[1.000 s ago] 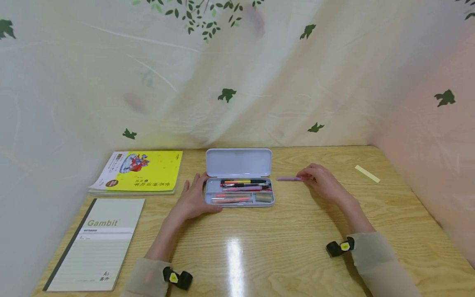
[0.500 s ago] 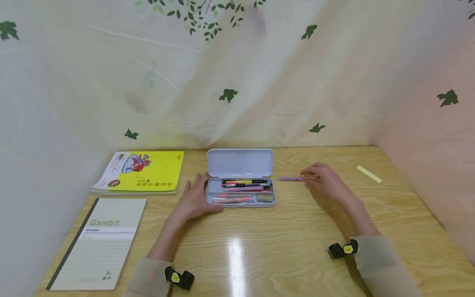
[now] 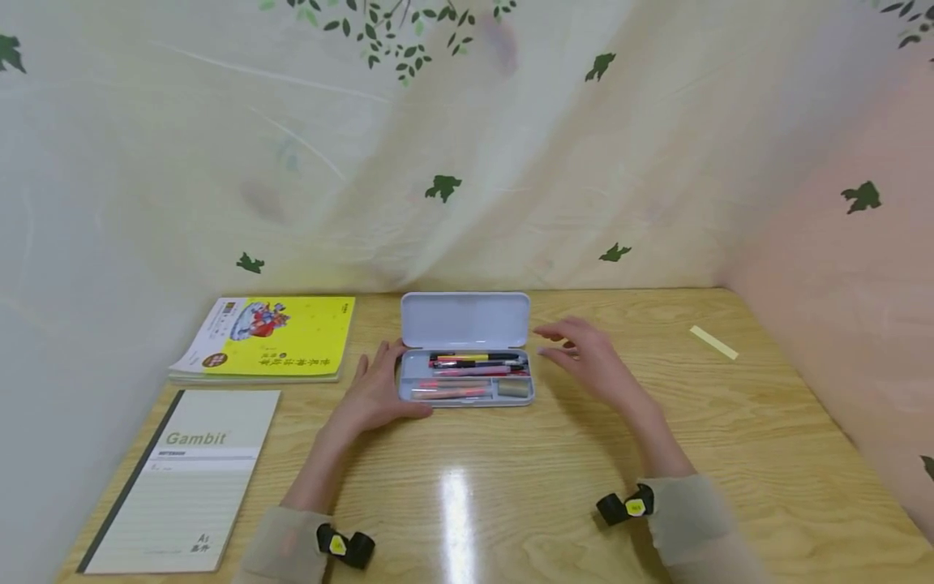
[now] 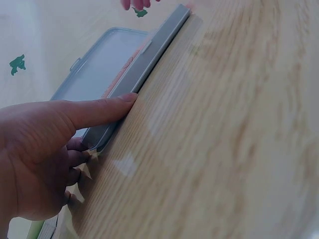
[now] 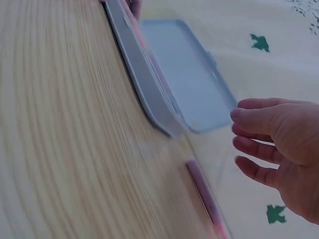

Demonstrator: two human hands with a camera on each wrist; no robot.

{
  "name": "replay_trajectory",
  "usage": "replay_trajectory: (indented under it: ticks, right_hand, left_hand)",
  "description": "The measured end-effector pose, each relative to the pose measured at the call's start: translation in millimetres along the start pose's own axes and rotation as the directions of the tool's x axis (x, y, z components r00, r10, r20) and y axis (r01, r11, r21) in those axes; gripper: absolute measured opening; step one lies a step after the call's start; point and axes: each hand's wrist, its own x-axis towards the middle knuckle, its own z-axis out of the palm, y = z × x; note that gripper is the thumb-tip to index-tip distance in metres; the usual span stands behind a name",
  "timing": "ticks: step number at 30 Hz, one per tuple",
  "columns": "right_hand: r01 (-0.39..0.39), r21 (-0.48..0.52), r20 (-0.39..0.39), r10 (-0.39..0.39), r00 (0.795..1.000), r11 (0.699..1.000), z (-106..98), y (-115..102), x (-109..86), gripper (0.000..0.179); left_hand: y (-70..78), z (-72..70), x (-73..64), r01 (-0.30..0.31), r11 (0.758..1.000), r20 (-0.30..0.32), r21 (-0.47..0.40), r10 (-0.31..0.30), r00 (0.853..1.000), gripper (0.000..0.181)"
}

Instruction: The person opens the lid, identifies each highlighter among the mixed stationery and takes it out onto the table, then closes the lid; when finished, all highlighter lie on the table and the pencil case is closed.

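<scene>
A pale blue pencil case (image 3: pixel 467 404) stands with its lid (image 3: pixel 465 320) raised at the back of the wooden table. Pens (image 3: pixel 474 365), orange-pink sticks (image 3: pixel 451 391) and a beige block (image 3: pixel 513 388) lie in its compartments. My left hand (image 3: pixel 372 393) holds the case's left end, thumb along the front wall and fingers round the side, as the left wrist view shows. Just right of the case hovers my right hand (image 3: pixel 587 357), fingers loosely bent with nothing between them. In the right wrist view a purple pen (image 5: pixel 203 191) lies on the table beyond the case's right end; the hand hides it in the head view.
A yellow-covered book (image 3: pixel 292 341) lies at the back left, with a Gambit notebook (image 3: pixel 182 487) in front of it. A pale yellow strip (image 3: pixel 713 342) lies on the right of the table (image 3: pixel 540 503). A patterned curtain (image 3: pixel 365 203) hangs behind.
My right hand has let go of the purple pen, leaving it on the table, and moved left toward the pencil case. The left hand stays on the case.
</scene>
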Motion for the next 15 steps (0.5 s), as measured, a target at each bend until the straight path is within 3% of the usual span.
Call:
replay_trajectory:
  ticks: [9, 15]
  right_hand:
    - [0.068, 0.061, 0.058, -0.072, 0.996, 0.996, 28.9, -25.2, 15.5, 0.032]
    - [0.069, 0.0, 0.105, -0.069, 0.992, 0.998, 41.8, -33.0, 18.6, 0.03]
  left_hand:
    - [-1.4, 0.7, 0.4, -0.005, 1.0, -0.003, -0.006, 0.005, 1.0, 0.113]
    - [-1.7, 0.7, 0.6, -0.008, 1.0, -0.003, -0.007, 0.008, 1.0, 0.113]
